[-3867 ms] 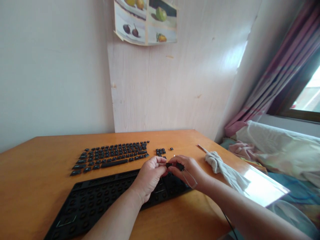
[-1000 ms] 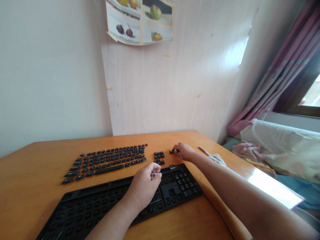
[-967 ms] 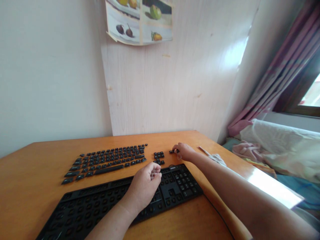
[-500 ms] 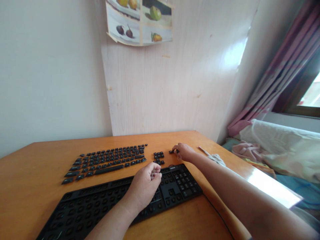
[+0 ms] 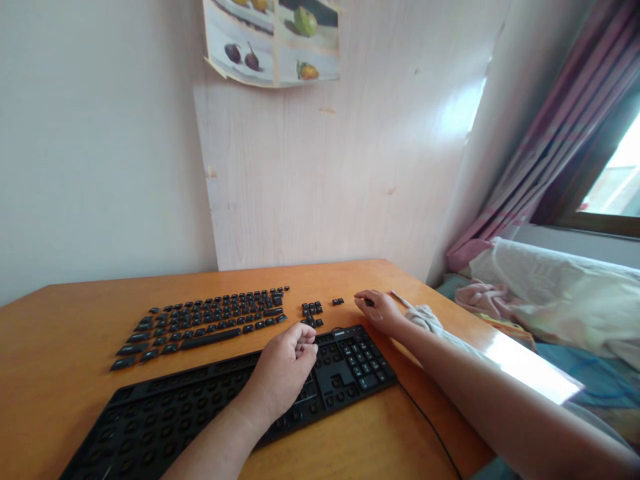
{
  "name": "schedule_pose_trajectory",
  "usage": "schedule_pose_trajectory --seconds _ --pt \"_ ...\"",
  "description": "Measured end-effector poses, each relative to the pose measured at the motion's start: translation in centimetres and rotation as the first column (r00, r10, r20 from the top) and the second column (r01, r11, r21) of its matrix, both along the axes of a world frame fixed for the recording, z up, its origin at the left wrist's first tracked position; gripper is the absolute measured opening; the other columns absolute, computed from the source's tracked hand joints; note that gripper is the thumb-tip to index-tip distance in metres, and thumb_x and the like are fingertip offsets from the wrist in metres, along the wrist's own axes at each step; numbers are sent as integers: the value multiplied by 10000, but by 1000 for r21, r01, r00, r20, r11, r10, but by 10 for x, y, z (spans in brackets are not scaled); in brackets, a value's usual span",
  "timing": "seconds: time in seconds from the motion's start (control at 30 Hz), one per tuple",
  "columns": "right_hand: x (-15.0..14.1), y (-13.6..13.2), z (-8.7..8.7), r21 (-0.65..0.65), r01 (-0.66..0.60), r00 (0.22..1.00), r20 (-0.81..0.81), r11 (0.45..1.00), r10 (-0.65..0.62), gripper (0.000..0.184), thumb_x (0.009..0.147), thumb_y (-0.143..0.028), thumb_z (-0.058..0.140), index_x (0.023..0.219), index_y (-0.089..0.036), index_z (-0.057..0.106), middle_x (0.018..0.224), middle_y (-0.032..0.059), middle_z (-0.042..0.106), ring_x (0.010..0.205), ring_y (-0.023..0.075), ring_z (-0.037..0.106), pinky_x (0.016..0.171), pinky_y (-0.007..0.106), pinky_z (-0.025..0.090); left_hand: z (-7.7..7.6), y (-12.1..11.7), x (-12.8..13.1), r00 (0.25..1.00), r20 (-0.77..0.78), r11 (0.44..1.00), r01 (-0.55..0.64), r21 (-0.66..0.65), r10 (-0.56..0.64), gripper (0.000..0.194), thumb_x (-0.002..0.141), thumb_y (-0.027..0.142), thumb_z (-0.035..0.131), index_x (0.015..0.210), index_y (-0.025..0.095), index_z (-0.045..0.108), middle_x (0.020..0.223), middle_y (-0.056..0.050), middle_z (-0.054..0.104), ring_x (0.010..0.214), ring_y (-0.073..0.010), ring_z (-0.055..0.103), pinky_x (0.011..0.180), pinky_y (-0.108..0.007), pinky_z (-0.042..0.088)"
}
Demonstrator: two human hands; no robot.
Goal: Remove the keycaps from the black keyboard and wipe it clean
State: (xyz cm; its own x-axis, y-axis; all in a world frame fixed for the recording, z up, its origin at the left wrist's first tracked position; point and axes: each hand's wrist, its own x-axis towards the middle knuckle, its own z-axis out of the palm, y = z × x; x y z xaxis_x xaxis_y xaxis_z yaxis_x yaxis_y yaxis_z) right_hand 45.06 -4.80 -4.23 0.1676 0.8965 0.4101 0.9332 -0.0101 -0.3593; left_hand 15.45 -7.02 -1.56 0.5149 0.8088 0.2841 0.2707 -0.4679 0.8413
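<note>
A black keyboard lies on the orange desk; most of its keys are off, while the number pad at its right end keeps its keys. Loose keycaps lie in rows behind it, with a small cluster and a pair of keycaps further right. My left hand rests on the keyboard, fingers curled in, nothing visible in it. My right hand lies on the desk right of the pair, fingertips pinched on a small black keycap.
A white cloth over a thin stick lies just right of my right hand. The keyboard's cable runs off the front edge. A fruit poster hangs on the wall. A bed with bedding and a curtain are at the right.
My right hand has moved right, away from the pair of keycaps, with a small black piece in its fingertips. The left hand stayed on the keyboard. The view shifted slightly.
</note>
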Motion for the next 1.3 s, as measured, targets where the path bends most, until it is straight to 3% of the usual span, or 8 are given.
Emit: schedule_pose_trajectory --seconds 0.2,0.37,0.47,0.63,0.73,0.87,1.07,1.3 --pt "26 -13 -5 94 2 998 -68 996 4 364 877 -416 466 1075 -211 693 1046 67 709 982 199 639 906 311 459 -1 2 1 1000 -1 1000 -8 5 8 139 808 266 520 894 195 602 850 -18 673 777 -148 625 763 -270 475" --pt "24 -13 0 114 13 994 -108 993 0 372 867 -405 475 1079 -194 696 1050 77 707 994 223 628 934 347 437 -1 1 1 1000 4 1000 -8 14 8 147 803 272 518 894 193 602 851 -27 675 792 -156 628 772 -279 477" --pt "11 -18 13 112 5 988 -151 994 12 367 882 -385 429 1015 -188 708 998 67 712 952 211 631 857 314 465 -1 1 0 1000 -9 1000 -4 23 4 150 803 269 520 897 190 604 853 -33 676 790 -159 629 773 -288 478" --pt "-23 -36 41 15 -52 919 -391 999 54 291 850 -344 454 1017 -206 648 587 -25 576 578 124 540 565 225 422 -4 2 0 1000 -18 999 0 47 1 153 805 259 522 908 194 613 865 -32 679 788 -159 629 778 -297 481" --pt "-43 -50 53 29 -151 859 -491 988 146 193 824 -338 502 910 -192 594 538 -52 531 504 100 468 492 205 369 -6 3 1 1000 -17 998 8 57 -7 154 806 253 523 915 194 615 873 -35 682 797 -161 633 783 -297 483" --pt "-57 -66 62 -93 -267 826 -535 959 178 219 781 -393 593 834 -182 615 572 -33 574 466 82 439 429 193 308 -8 4 1 1000 -16 997 11 77 -9 171 806 258 530 935 196 625 884 -42 688 804 -170 638 778 -302 484" --pt "-59 -76 54 -111 -188 828 -552 976 96 330 802 -474 573 697 -168 638 513 -22 553 431 81 425 413 202 293 -9 3 0 999 -36 994 18 106 -15 169 816 255 524 940 197 623 867 -38 679 796 -167 628 760 -293 472" --pt "-61 -73 32 -87 -74 900 -435 993 29 275 822 -426 534 715 -180 596 559 -5 616 486 108 507 445 205 335 -13 6 1 999 -35 990 23 138 -18 165 816 252 513 923 192 623 829 -32 651 752 -154 589 722 -275 447"
